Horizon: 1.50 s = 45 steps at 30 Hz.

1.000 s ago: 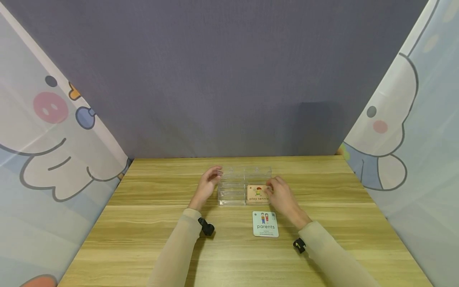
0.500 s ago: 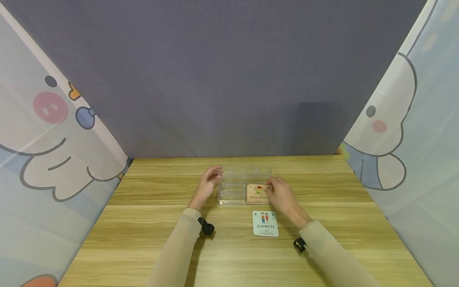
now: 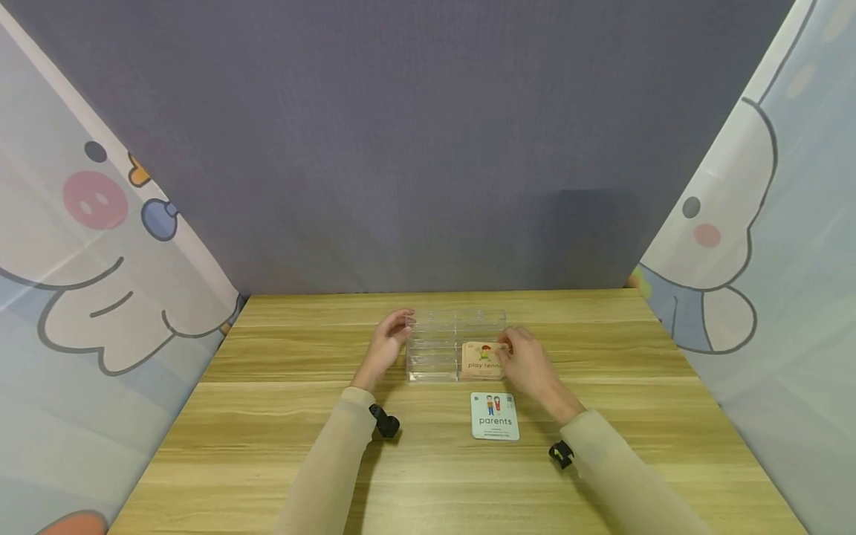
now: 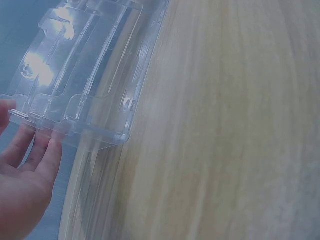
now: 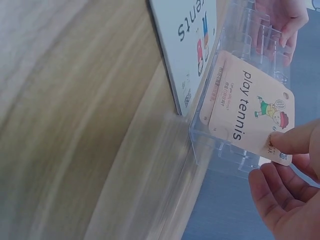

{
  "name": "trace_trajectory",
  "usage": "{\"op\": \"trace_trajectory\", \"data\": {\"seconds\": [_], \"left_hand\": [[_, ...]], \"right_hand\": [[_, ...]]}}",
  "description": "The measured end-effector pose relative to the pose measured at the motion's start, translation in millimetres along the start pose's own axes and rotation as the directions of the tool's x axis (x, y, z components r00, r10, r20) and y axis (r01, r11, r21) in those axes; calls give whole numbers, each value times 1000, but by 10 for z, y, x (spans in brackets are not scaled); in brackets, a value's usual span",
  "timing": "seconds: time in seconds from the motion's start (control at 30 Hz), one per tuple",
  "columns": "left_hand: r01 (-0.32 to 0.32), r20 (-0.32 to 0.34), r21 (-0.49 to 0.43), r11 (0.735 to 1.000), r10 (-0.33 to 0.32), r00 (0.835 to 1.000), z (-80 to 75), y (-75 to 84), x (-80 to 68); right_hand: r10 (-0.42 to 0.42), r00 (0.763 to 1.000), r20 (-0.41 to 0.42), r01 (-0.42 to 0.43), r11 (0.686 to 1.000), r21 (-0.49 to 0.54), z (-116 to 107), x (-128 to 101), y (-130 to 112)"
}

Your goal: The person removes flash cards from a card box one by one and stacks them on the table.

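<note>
On the table [image 3: 281,446] a clear rack [image 3: 431,349] stands at the centre, just toward 12 o'clock from a pale blue card [image 3: 495,417] that lies flat and reads "parents" under a drawing of two figures. The left hand [image 3: 384,349] is at the rack's 9 o'clock end, its straight fingers [image 4: 42,150] touching the clear end wall. The right hand [image 3: 524,364], at the rack's 3 o'clock end, pinches the corner of a tan card [image 3: 483,360] between thumb and forefinger, the other fingers loosely bent. This card reads "play tennis" beside a small drawing of a player with a racket; it stands tilted in the rack's near right slot. Smaller print on both cards is too fine to read.
</note>
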<state>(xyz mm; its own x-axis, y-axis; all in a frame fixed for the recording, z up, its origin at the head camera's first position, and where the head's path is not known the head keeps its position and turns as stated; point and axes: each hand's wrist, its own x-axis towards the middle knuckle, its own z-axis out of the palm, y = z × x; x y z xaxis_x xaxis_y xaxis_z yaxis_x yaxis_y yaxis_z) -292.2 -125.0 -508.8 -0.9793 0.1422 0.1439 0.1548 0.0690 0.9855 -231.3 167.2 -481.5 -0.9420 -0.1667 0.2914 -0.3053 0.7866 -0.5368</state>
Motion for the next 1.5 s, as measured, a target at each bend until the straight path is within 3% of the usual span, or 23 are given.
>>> {"op": "trace_trajectory", "data": {"seconds": [0.23, 0.57, 0.83, 0.93, 1.4, 1.5], "left_hand": [[-5, -19, 25, 1000, 6, 1000, -3, -9, 8], [2, 6, 17, 1000, -3, 1000, -9, 19, 19], [-10, 34, 36, 999, 8, 999, 4, 315, -109], [-20, 30, 45, 999, 18, 999, 11, 358, -140], [-6, 37, 48, 999, 4, 999, -10, 329, -132], [2, 34, 46, 999, -3, 999, -16, 219, -86]], "right_hand": [[9, 1000, -16, -9, 1000, 10, -22, 22, -24], [0, 998, -58, 6, 995, 101, -65, 36, -64], [-17, 997, -74, 27, 991, 132, -62, 27, -47], [-22, 997, -72, 32, 988, 150, -58, 24, -39], [-8, 999, -35, 16, 974, 225, -84, 3, -37], [6, 1000, -28, 1, 970, 244, -81, -1, -29]]}}
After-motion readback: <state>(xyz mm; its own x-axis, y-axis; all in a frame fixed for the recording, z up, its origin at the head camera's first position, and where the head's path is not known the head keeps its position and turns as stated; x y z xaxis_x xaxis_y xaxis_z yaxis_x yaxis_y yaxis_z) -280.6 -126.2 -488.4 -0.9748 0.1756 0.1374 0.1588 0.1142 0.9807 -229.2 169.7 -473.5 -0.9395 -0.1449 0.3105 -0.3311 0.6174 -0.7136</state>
